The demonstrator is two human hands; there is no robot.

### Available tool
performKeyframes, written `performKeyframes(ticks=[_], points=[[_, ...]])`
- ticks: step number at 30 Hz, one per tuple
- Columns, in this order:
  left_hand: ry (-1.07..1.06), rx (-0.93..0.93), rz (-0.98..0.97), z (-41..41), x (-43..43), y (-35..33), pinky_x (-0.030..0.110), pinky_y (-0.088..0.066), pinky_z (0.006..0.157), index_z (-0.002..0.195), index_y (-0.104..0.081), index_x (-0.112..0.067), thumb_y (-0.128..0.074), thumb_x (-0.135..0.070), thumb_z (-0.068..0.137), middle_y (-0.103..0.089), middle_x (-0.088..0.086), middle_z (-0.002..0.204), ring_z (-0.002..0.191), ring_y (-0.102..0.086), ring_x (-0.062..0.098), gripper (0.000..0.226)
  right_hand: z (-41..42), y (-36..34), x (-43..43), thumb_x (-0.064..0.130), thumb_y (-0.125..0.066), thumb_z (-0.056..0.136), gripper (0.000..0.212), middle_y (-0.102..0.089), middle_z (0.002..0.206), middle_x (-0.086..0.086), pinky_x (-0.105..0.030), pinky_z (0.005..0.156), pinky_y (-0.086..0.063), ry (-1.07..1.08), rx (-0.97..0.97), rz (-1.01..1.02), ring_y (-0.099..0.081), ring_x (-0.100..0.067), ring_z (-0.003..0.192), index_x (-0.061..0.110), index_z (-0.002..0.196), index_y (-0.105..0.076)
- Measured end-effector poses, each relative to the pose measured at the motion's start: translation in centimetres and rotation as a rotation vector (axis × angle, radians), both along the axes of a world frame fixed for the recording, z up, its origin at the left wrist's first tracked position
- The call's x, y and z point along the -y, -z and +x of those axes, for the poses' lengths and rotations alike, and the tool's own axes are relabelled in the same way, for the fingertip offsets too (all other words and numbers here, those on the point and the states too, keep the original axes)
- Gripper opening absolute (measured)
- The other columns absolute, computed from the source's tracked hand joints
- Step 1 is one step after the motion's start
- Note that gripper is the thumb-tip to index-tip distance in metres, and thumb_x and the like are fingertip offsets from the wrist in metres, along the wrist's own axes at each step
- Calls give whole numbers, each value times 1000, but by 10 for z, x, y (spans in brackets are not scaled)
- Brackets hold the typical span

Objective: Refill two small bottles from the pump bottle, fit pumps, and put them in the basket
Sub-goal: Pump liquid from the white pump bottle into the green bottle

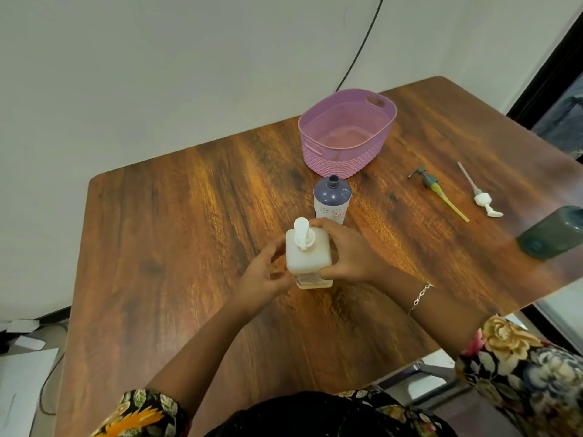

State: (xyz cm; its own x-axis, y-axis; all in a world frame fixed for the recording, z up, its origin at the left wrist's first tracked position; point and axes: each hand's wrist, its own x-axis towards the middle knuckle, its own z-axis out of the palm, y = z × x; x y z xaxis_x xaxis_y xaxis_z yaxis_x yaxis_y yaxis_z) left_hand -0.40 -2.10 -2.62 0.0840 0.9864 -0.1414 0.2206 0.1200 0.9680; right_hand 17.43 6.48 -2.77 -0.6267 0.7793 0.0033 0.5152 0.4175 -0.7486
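A single camera is riding on the person's head, looking forward and steeply down across the wooden surface [189,216]. It is hanging close above the left hand [265,279] and right hand [347,253] gripping the pump bottle [307,257] near the middle of the view, forearms reaching in from the bottom edge. Its wide lens is taking in nearly the whole surface, bowing its edges, and the pale wall [189,58] beyond.

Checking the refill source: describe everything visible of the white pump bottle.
The pump bottle is squarish, cloudy whitish plastic, with a white pump head fitted. It stands upright on the wooden table, just nearer than the open dark bottle. The left hand and right hand hold its sides.
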Motion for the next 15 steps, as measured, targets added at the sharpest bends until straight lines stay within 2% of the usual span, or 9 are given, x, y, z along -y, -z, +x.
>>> performKeyframes(ticks=[2, 4, 6, 8, 11, 15], points=[[23, -32, 0, 1, -2, 4, 23, -46, 94, 133, -31, -35, -69, -33, 65, -44, -13, 135, 127, -41, 2, 78, 2, -3, -9, 48, -60, 55, 77, -49, 113, 13, -37, 84, -50, -59, -18, -39, -52, -14, 105, 22, 126, -44], [-4, -85, 21, 4, -4, 7, 28, -43, 99, 135, -32, -30, -72, -42, 62, -45, -13, 134, 126, -42, 4, 84, 2, -6, -16, 39, -66, 59, 72, -50, 115, 7, -38, 89, -49, -114, -7, -83, -51, -16, 108, 19, 124, -44], [-67, -134, 47, 8, -6, 10, 36, -44, 102, 131, -36, -23, -79, -32, 65, -47, -10, 130, 124, -46, 10, 79, 1, -5, -23, 22, -68, 60, 68, -54, 114, -3, -44, 88, -49, -157, 25, -97, -52, -23, 106, 11, 123, -46], [-127, -163, 72, 13, -6, 12, 38, -45, 101, 125, -38, -24, -81, -21, 68, -49, -10, 125, 121, -48, 14, 71, 0, -3, -28, 14, -67, 59, 67, -55, 113, -11, -51, 85, -49, -189, 52, -105, -54, -27, 103, 6, 123, -47], [-168, -173, 83, 16, -5, 15, 31, -47, 97, 119, -40, -25, -82, -23, 67, -50, -13, 119, 118, -50, 13, 67, -1, 1, -33, 12, -66, 58, 66, -55, 112, -12, -53, 85, -48, -208, 94, -113, -54, -27, 103, 8, 121, -46], [-177, -197, 71, 17, -7, 19, 33, -50, 94, 117, -40, -22, -82, -18, 67, -49, -9, 121, 118, -50, 14, 65, -2, 9, -34, 9, -69, 60, 65, -55, 112, -11, -54, 83, -49, -188, 113, -98, -55, -26, 103, 9, 121, -47]])
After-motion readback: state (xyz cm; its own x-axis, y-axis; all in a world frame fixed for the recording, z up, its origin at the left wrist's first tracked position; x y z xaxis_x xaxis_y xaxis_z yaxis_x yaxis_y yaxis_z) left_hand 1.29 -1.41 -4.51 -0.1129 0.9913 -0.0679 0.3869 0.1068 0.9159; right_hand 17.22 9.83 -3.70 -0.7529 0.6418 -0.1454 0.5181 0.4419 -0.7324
